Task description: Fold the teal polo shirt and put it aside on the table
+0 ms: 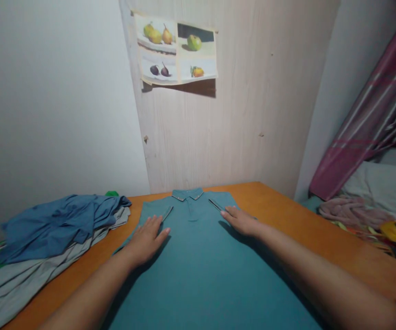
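Note:
A teal polo shirt (198,261) lies spread on the orange-brown table, its collar (187,195) at the far end and its lower part running out of view towards me. My left hand (148,236) rests on the shirt's left side with fingers spread, beside a dark, pale-edged strip (167,213). On the other side my right hand (239,220) lies with fingers stretched towards the collar, its fingertips at a matching dark strip (214,204). Neither hand visibly grips the cloth. Both forearms cover parts of the shirt's sides.
A heap of clothes with a blue garment (56,224) and a grey garment (36,279) lies on the table's left. The table (280,220) meets a wall carrying a fruit poster (177,50). At right are a pink curtain (352,137) and a pinkish cloth (355,211).

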Demonstrator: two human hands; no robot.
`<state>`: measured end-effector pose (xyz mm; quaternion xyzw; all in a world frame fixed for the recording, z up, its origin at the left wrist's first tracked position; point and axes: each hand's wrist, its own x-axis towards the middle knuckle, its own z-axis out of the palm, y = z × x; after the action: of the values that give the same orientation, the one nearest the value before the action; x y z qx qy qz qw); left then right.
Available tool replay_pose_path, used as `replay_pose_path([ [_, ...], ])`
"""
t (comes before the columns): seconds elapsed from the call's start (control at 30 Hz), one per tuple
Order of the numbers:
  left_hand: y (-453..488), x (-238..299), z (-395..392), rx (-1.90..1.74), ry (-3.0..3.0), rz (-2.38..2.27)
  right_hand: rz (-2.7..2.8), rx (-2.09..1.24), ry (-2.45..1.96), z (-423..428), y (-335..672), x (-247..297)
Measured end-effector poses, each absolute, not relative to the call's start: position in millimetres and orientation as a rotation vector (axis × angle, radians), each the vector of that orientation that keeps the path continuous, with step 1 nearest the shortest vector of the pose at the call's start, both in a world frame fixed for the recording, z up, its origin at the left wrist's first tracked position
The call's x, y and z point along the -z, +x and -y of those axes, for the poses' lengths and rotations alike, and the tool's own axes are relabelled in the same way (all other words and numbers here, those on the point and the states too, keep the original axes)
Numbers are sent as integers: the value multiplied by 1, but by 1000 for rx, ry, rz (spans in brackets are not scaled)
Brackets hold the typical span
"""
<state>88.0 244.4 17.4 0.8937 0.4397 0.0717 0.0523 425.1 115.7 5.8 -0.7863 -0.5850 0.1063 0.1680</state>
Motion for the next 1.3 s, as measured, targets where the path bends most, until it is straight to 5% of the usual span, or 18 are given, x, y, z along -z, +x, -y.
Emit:
replay_pose_path([
  [0.33, 35, 0, -154, 36, 2669, -1418, 1880, -336, -2175, -7, 342, 6],
  [1.3, -6, 9, -103, -205, 2666, -1427, 1809, -182, -2313, 37, 361, 30],
])
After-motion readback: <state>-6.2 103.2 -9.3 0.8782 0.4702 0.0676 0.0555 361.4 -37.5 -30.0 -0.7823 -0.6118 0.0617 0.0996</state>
